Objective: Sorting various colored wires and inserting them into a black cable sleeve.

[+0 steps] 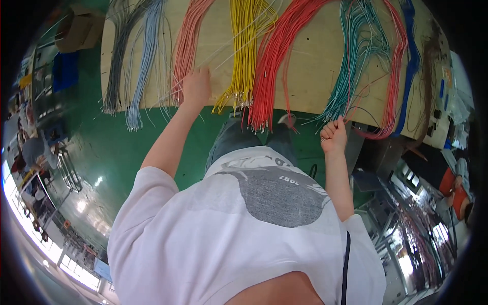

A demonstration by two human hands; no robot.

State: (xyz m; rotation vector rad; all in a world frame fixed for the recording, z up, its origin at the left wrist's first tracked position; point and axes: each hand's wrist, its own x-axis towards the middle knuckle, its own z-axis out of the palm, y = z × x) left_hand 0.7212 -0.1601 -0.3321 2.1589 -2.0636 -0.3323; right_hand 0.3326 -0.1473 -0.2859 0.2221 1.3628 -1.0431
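My left hand reaches over the table's front part, beside the bundle of salmon-pink wires. Its back faces up and hides most of its fingers, so their grip does not show. Several loose white wires slant from near this hand across the yellow wire bundle. My right hand is closed just off the front edge, below the ends of the teal wire bundle. Thin red and dark wires run to its fingertips.
On the wooden table lie more bundles: grey wires, light blue wires, red wires and blue wires. Several bundle ends overhang the front edge. A cardboard box stands left; another person is at far right.
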